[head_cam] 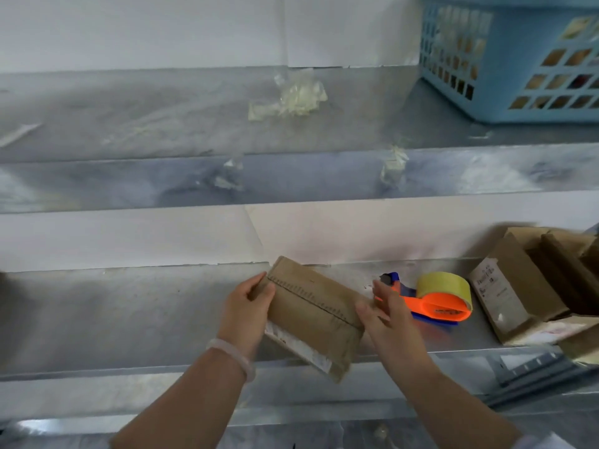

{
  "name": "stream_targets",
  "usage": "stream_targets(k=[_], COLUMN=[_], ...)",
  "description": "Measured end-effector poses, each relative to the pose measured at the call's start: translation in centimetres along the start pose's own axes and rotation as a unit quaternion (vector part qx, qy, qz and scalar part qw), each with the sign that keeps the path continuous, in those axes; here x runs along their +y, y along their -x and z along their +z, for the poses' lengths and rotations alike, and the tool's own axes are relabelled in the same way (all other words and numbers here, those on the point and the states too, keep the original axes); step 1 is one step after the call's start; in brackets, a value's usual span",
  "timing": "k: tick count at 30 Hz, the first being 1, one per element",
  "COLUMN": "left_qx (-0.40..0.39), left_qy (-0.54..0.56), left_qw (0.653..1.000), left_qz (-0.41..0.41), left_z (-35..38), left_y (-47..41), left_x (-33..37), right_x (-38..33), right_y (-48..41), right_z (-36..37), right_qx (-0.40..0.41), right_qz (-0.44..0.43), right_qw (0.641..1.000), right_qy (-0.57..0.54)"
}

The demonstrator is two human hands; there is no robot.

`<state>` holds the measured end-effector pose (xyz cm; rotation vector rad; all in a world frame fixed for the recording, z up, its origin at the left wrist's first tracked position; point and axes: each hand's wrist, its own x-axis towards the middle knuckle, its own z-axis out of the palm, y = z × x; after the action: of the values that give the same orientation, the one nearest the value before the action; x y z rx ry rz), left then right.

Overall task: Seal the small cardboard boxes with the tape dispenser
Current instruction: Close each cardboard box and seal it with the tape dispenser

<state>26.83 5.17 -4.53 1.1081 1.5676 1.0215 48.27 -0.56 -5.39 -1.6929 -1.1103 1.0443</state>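
Note:
A small brown cardboard box (312,314) is held tilted over the front of the metal shelf (129,315). Its closed top seam faces me and a white label shows on its lower side. My left hand (248,311) grips the box's left end, thumb on top. At the box's right end my right hand (387,314) has straight fingers touching it. Just behind that hand an orange and blue tape dispenser (434,303) with a yellowish tape roll lies on the shelf.
Several open cardboard boxes (531,283) crowd the shelf's right end. A blue plastic basket (515,56) holding items stands on the upper shelf at the right. Crumpled bits of tape (291,97) stick to the upper shelf and its front edge.

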Motion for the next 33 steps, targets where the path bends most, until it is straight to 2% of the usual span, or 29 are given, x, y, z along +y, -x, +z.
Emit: stream_targets(k=[2, 4, 8, 11, 13, 17, 20, 22, 25, 26, 28, 29, 31, 33], left_qx=[0.042, 0.047, 0.002, -0.071, -0.089, -0.064, -0.031, -0.064, -0.18, -0.194, -0.165, -0.143, -0.118, -0.106], left_qy=[0.024, 0.045, 0.033, 0.02, -0.017, -0.069, -0.132, -0.165, -0.208, -0.224, -0.227, -0.218, -0.218, -0.244], left_qw=[0.999, 0.998, 0.999, 0.997, 0.996, 0.992, 0.982, 0.972, 0.943, 0.935, 0.94, 0.946, 0.948, 0.942], left_qz=[0.005, -0.015, -0.016, 0.002, 0.027, 0.081, 0.129, 0.154, 0.187, 0.193, 0.196, 0.195, 0.201, 0.206], left_z=[0.1, 0.3, -0.5, -1.5, -1.8, -1.3, -0.1, 0.5, 1.2, 1.5, 2.4, 2.8, 3.7, 4.2], left_y=[0.5, 1.3, 1.0, 0.2, 0.2, 1.6, 3.0, 3.7, 4.5, 4.7, 4.9, 5.0, 5.1, 5.1], left_x=[-0.2, -0.5, -0.9, -0.4, -0.4, -1.4, -2.6, -3.2, -3.2, -3.1, -2.9, -2.7, -2.3, -2.2], right_x=[-0.2, -0.4, -0.6, -1.2, -1.0, 0.3, 1.1, 1.4, 1.2, 1.0, 0.7, 0.6, 0.3, 0.3], right_y=[-0.2, -0.2, -1.0, -1.9, -2.4, -2.0, -0.8, -0.7, -1.9, -2.2, -2.5, -2.6, -2.8, -3.6], right_z=[0.3, 0.8, 0.7, 0.3, 0.1, 0.0, 0.6, 1.0, 0.3, -0.2, -1.4, -2.3, -4.7, -7.8], right_qx=[0.032, 0.012, -0.036, -0.064, -0.042, 0.059, 0.058, 0.036, 0.005, -0.014, -0.024, 0.015, 0.117, 0.161], right_qz=[0.005, 0.007, -0.015, -0.01, -0.005, 0.0, -0.004, -0.028, -0.041, -0.044, -0.086, -0.128, -0.216, -0.216], right_qw=[0.999, 1.0, 0.998, 0.996, 0.997, 0.997, 0.998, 0.998, 0.996, 0.998, 0.995, 0.988, 0.949, 0.922], right_qy=[0.008, 0.013, 0.054, 0.064, 0.064, 0.051, 0.009, -0.031, -0.074, -0.05, 0.035, 0.088, 0.196, 0.28])
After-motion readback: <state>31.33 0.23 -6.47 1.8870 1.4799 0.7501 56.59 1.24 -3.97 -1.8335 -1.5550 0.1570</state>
